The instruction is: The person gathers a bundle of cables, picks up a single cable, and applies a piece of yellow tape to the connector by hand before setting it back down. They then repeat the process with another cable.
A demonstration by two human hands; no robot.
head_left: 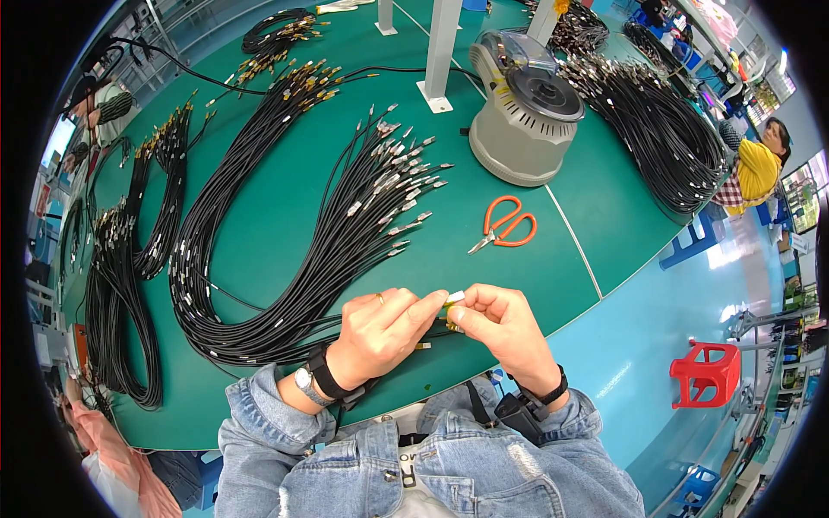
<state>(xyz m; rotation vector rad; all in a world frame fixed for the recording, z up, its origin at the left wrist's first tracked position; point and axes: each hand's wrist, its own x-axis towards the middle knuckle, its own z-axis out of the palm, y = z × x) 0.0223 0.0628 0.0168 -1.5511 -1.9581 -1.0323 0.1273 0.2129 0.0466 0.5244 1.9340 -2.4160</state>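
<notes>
Close together at the table's near edge, my left hand and my right hand pinch the end of a black cable. A small white piece with yellow-green beside it shows between the fingertips; its exact kind is too small to tell. Left of my hands lies a large curved bundle of black cables, with silver tips at one end and yellowish tips at the other. Orange-handled scissors lie open beyond my right hand.
A grey round tape dispenser stands beyond the scissors, near a white post. More cable bundles lie at the left and far right of the green table. A red stool stands on the floor; a person in yellow sits at right.
</notes>
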